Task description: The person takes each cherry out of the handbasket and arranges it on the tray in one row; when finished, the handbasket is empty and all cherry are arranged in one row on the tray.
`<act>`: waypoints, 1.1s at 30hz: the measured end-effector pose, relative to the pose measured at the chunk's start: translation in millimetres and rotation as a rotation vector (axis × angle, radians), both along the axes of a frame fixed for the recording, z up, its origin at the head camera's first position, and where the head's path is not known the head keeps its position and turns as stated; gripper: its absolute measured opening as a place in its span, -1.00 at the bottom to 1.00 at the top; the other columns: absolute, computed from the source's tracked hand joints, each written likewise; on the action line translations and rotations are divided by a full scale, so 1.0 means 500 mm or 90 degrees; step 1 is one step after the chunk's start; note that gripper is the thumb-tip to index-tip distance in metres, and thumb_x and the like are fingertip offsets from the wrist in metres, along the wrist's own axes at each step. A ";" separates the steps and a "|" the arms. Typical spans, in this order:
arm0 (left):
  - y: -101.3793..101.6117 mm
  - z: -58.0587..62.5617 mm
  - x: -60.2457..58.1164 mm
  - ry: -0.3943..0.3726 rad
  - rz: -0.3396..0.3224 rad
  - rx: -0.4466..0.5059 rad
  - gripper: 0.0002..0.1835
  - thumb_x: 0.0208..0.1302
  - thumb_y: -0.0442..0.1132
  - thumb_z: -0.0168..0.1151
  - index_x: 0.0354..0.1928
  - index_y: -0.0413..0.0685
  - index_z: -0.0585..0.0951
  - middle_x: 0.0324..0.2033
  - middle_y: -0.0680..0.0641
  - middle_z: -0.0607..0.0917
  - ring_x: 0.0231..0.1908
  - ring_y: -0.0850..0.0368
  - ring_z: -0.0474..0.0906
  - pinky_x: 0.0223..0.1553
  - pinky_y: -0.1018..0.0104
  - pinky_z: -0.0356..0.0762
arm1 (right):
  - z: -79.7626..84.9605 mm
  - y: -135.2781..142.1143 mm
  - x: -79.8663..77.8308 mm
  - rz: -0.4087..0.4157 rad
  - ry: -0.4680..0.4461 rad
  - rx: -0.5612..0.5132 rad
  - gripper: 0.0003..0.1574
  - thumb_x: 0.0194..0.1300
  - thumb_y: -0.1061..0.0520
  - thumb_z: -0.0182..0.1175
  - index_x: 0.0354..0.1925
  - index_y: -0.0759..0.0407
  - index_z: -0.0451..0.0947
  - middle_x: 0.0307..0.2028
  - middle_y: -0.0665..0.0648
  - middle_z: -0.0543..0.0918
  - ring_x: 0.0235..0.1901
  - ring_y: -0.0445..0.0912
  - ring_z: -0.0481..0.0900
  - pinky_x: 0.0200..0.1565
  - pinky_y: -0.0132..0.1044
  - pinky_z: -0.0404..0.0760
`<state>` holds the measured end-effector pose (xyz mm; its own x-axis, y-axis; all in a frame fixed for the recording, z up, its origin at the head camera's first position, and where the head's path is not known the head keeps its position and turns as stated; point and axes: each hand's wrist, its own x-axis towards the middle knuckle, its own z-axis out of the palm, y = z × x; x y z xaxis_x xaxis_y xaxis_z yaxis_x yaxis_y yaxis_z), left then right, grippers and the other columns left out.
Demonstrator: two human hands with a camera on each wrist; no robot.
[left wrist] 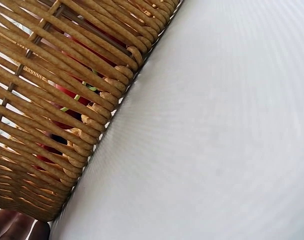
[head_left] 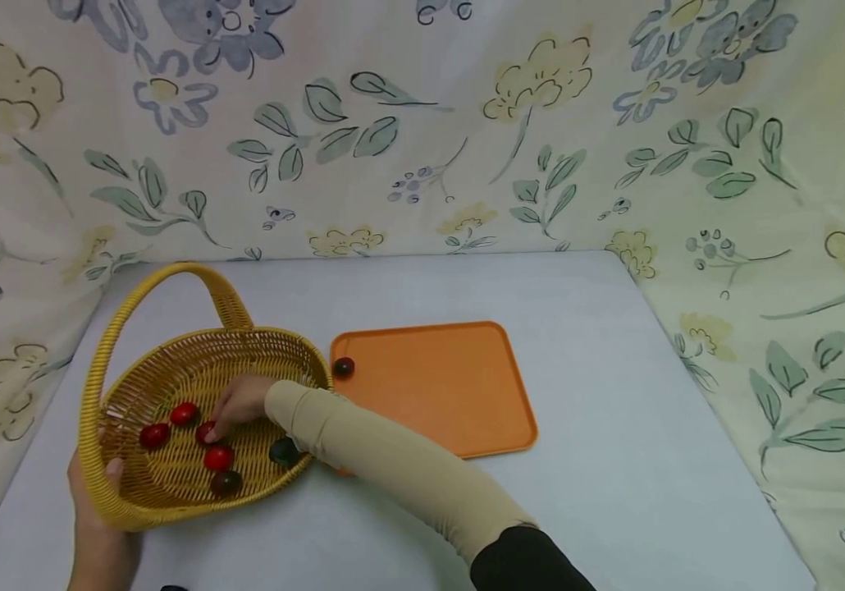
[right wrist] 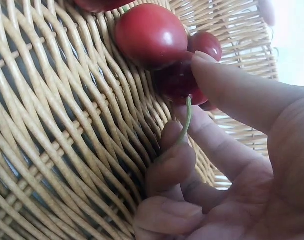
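Observation:
A yellow wicker basket [head_left: 238, 361] with a tall arched handle stands at the left. My left hand [head_left: 96, 521] grips its near left side, the thumb over the rim; in the left wrist view only fingertips [left wrist: 14, 225] show under the weave. My right hand [head_left: 245, 402] reaches into the basket and pinches a dark red cherry [right wrist: 179, 82] with a green stem between thumb and fingers. Around it on the basket floor lie a bright red cherry [head_left: 219, 458], other red cherries [head_left: 184, 414], a blackish one [head_left: 226, 483] and a dark green round thing [head_left: 285, 451] by my sleeve.
Right of the basket, an orange tray [head_left: 430, 386] lies on the white table [head_left: 600, 410], with one dark cherry [head_left: 344, 368] at its left edge. My right forearm crosses the tray's near left corner. Floral cloth [head_left: 408, 164] hangs behind the table.

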<state>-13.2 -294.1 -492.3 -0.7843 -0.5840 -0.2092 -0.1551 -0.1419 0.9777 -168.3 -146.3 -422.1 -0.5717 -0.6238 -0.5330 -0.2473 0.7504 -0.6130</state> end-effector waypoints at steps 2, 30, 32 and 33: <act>0.000 0.000 0.001 -0.006 -0.003 -0.009 -0.46 0.49 -0.10 -0.13 0.39 0.38 -0.02 0.37 0.24 0.01 0.42 0.28 -0.16 0.44 0.38 -0.25 | -0.001 -0.001 0.000 0.000 -0.004 0.001 -0.75 0.08 -0.08 0.39 -0.24 -0.09 0.70 -0.26 -0.25 0.59 -0.25 -0.37 0.44 -0.17 -0.56 0.38; 0.004 0.001 0.008 -0.058 0.042 -0.049 -0.47 0.51 -0.10 -0.22 0.43 0.35 -0.02 0.41 0.21 0.02 0.41 0.34 -0.16 0.39 0.52 -0.31 | 0.114 0.363 -0.094 -0.173 -0.026 -0.298 -0.60 0.36 -0.09 0.12 0.15 -0.22 0.52 -0.10 -0.05 0.66 -0.03 -0.16 0.55 0.04 -0.18 0.48; 0.003 0.002 0.008 -0.057 0.045 -0.048 -0.48 0.51 -0.09 -0.22 0.42 0.36 -0.01 0.40 0.23 0.03 0.41 0.34 -0.16 0.39 0.53 -0.31 | 0.099 0.381 -0.097 -0.201 -0.013 -0.299 -0.64 0.34 -0.07 0.15 0.10 -0.14 0.53 -0.10 0.05 0.66 -0.02 -0.03 0.57 0.04 -0.11 0.48; 0.003 0.001 0.008 -0.055 0.045 -0.047 -0.48 0.51 -0.09 -0.22 0.42 0.36 0.00 0.40 0.22 0.02 0.41 0.35 -0.16 0.38 0.53 -0.31 | 0.091 0.387 -0.099 -0.213 -0.010 -0.300 -0.65 0.33 -0.05 0.17 0.08 -0.09 0.52 -0.11 0.09 0.65 -0.02 0.05 0.57 0.03 -0.08 0.49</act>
